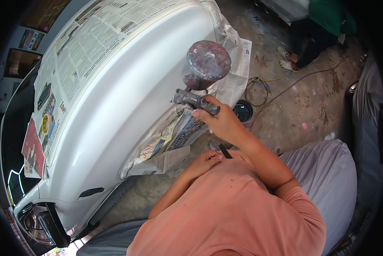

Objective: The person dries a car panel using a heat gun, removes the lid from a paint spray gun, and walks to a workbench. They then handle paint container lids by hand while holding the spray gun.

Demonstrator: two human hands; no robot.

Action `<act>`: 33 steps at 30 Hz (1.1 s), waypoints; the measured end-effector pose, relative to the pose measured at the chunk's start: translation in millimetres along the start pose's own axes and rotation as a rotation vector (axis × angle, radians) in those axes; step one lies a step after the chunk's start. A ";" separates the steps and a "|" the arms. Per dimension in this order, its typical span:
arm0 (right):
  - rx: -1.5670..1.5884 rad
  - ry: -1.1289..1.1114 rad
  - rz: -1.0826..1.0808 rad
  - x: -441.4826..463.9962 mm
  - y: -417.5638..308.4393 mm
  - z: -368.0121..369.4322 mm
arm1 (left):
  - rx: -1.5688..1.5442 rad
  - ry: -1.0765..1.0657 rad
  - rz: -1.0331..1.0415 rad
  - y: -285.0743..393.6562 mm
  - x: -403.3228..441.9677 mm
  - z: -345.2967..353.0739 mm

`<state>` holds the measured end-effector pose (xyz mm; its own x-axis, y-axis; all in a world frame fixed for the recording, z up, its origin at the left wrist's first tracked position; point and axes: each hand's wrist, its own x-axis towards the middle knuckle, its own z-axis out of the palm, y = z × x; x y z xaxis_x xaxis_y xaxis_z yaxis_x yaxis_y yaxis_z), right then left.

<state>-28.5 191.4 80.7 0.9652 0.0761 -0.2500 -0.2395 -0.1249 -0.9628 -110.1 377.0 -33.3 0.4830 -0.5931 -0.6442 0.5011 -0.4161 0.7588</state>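
My right hand [220, 120] is wrapped round the handle of a paint-spattered spray gun [195, 101], with its round cup [209, 59] on top. The gun is held over the white car fender [136, 81], its nozzle end pointing left toward the panel. Close against my shirt, my left hand [205, 164] is closed with curled fingers; what it holds, if anything, is hidden. A short black strap or tube [224, 151] shows beside it. Newspaper [101, 38] masks the car above the fender, and more newspaper [170, 138] covers the wheel area.
A roll of masking tape [47, 123] lies on the newspaper. The side mirror [52, 224] juts out at lower left. On the stained concrete floor are a dark round container [243, 112] and a hose [302, 80]. Another person in a green top [332, 17] is at upper right, near a grey cover [368, 102].
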 end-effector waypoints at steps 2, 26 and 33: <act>-0.012 0.084 -0.007 1.9 0.5 -5.5 | 0.018 -0.004 0.002 2.2 0.1 -0.4; -0.218 0.360 -0.095 -72.6 99.7 -69.1 | -0.330 0.003 0.302 28.9 38.4 20.5; -0.423 0.366 -0.013 -138.0 159.9 -85.1 | -0.373 -0.129 0.095 86.0 90.0 95.6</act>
<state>-191.2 76.7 -30.0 0.9592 -0.2587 -0.1143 -0.2377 -0.5184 -0.8214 -92.2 222.0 -16.8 0.4576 -0.7084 -0.5373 0.6961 -0.0906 0.7122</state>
